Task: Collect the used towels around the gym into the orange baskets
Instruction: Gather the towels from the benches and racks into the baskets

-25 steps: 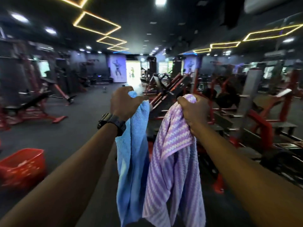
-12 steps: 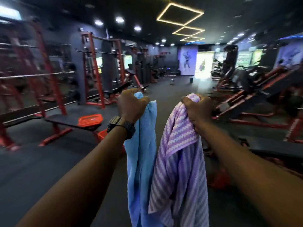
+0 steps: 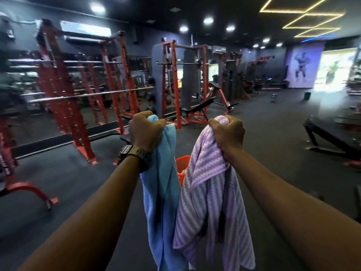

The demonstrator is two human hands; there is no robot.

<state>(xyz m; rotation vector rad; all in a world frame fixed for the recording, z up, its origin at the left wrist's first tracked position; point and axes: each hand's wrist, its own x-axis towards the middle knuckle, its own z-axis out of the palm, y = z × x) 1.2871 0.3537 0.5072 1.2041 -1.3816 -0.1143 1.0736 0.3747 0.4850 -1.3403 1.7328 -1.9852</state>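
Note:
My left hand (image 3: 145,131) is clenched on the top of a light blue towel (image 3: 162,202) that hangs down in front of me. My right hand (image 3: 228,133) grips a purple and white striped towel (image 3: 211,208), which also hangs straight down. Both arms are stretched forward at chest height, the hands apart. Between the two towels a small part of an orange basket (image 3: 182,163) shows on the floor ahead, with something pale inside it. Most of the basket is hidden behind the towels.
Red squat racks (image 3: 64,94) with barbells line the left side. A red and black adjustable bench (image 3: 197,108) stands ahead, past the hands. A black bench (image 3: 332,137) sits at the right. A red frame foot (image 3: 29,190) lies low on the left. Dark floor runs toward the bright doorway.
My view has swung to the left, so the racks now fill the left and centre. The orange basket now lies directly ahead, behind the towels. Both hands keep their grip.

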